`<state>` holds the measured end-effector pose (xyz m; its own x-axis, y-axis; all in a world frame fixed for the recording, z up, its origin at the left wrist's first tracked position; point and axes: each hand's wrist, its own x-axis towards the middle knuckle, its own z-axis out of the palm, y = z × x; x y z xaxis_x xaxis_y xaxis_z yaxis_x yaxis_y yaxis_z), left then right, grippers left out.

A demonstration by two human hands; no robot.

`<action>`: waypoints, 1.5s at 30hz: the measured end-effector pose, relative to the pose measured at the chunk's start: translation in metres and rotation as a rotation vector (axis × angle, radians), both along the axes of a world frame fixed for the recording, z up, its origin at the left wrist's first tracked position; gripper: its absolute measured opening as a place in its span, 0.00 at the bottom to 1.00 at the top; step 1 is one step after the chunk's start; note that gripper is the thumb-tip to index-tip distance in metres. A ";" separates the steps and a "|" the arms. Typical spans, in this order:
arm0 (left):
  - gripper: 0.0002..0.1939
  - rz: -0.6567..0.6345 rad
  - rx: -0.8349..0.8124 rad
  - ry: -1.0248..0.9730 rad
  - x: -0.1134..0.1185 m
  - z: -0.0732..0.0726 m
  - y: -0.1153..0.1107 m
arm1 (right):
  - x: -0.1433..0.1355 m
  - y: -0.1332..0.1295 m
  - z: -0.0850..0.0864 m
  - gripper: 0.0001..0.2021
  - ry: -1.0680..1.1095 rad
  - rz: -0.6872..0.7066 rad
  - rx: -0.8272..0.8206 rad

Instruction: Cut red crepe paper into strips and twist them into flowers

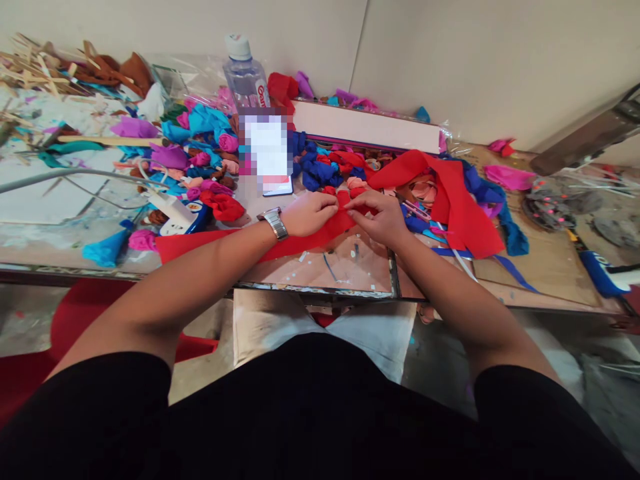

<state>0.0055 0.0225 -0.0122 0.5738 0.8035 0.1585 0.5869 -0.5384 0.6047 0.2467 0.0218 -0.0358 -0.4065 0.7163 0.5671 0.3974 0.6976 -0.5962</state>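
A long red fabric strip (290, 248) runs across the front of the worktable, its left end trailing under my left forearm. My left hand (309, 213) wears a metal-banded wristwatch and is closed, fingertips pinching the strip's upper edge. Opposite it, my right hand (381, 217) pinches the same strip between thumb and fingers. A small folded part of the red cloth shows between the two hands. Just beyond them lie several rolled cloth flowers, with a peach one (356, 183) close to my right fingers. A wider red strip (457, 207) loops over the pile to the right.
Behind my left hand a phone (270, 157) with a blurred screen leans near a water bottle (245, 73). A power strip (187, 219) with a white plug and grey cable sits left. Wooden sticks (40, 67) lie far left. A cardboard sheet (545, 267) covers the right side.
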 end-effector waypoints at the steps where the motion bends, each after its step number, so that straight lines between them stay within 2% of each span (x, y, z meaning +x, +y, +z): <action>1: 0.19 0.006 0.003 -0.007 0.000 0.000 0.000 | 0.000 0.000 0.000 0.09 0.001 0.000 0.000; 6: 0.15 0.046 0.004 -0.029 0.000 0.001 0.002 | 0.001 0.000 -0.001 0.07 0.016 -0.013 0.012; 11: 0.12 0.033 0.033 -0.007 -0.003 0.000 0.003 | 0.002 0.002 -0.003 0.06 0.058 -0.100 -0.034; 25: 0.21 0.110 0.097 0.125 -0.005 0.001 0.006 | 0.003 0.003 0.000 0.07 0.085 -0.162 -0.057; 30: 0.20 0.154 0.165 0.161 -0.005 -0.004 0.005 | 0.002 0.004 0.001 0.08 0.099 -0.190 -0.123; 35: 0.18 0.065 0.171 0.112 -0.004 -0.003 -0.001 | 0.000 0.002 -0.002 0.09 0.071 -0.180 -0.132; 38: 0.18 0.053 0.169 0.118 -0.003 -0.002 -0.002 | 0.000 0.002 -0.003 0.09 0.068 -0.171 -0.116; 45: 0.17 0.126 0.155 0.079 -0.004 -0.004 0.003 | 0.002 0.005 -0.005 0.09 0.079 -0.177 -0.132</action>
